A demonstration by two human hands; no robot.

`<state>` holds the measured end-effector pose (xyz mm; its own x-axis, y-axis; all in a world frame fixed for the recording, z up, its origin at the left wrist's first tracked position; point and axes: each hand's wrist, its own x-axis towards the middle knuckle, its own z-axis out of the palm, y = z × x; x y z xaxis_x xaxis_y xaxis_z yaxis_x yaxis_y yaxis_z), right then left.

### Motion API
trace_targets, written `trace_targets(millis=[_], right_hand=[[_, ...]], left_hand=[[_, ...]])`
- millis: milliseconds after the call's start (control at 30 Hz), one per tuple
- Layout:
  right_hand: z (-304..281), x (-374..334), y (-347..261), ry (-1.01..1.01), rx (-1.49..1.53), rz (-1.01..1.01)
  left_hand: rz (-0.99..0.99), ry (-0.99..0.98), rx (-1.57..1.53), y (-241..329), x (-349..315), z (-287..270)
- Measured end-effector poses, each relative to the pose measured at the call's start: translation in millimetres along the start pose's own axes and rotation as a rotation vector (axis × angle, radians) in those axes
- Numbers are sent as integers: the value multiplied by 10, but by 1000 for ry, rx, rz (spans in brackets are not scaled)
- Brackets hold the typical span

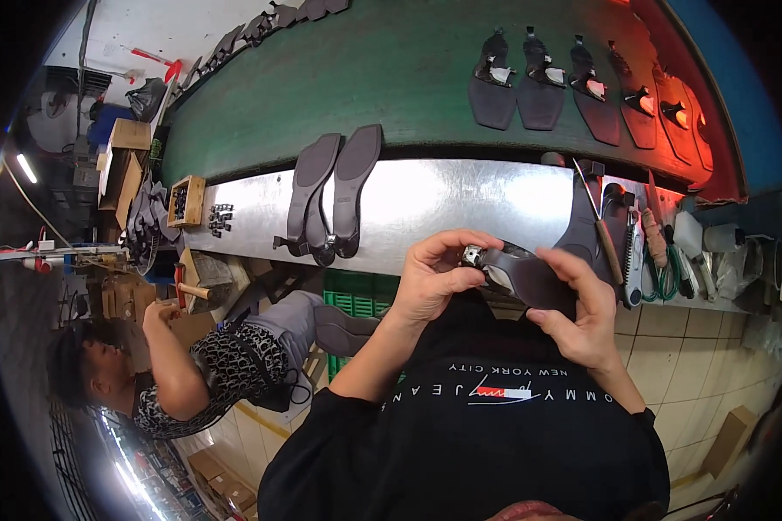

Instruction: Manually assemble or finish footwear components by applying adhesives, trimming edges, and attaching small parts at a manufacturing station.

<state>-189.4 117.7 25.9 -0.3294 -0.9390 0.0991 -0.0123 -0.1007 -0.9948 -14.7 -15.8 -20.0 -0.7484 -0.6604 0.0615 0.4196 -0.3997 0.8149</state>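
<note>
A dark sandal (534, 276) with a flat squarish toe is held in front of my chest. My left hand (443, 273) grips its heel end, thumb and fingers closed around it, with a small shiny heel piece (472, 255) showing between them. Around the toe end, my right hand (582, 308) has its thumb at the near edge and its fingers at the far side. A pale patch shows by the strap area, partly covered by the sole. Beyond my left hand, several dark soles (356, 174) lie on the metal ledge (460, 195).
On the green belt (321, 95), several sandals (543, 87) stand in a row toward red light. Small dark heel pieces (221, 219) lie near a wooden box (185, 201). A knife (606, 243) and cutter (633, 269) sit at right. A co-worker (208, 373) stands left, near a hammer (191, 290).
</note>
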Motion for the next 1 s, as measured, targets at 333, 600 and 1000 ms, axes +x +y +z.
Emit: trace_targets(millis=[333, 600, 1000], right_hand=[[-89, -22, 124, -50, -220, -250], [-91, -42, 139, -56, -206, -237], [-74, -13, 59, -72, -295, -227]], left_hand=[[-25, -13, -31, -7, -7, 60], [-48, -9, -28, 5, -7, 86], [47, 6, 138, 24, 3, 47]])
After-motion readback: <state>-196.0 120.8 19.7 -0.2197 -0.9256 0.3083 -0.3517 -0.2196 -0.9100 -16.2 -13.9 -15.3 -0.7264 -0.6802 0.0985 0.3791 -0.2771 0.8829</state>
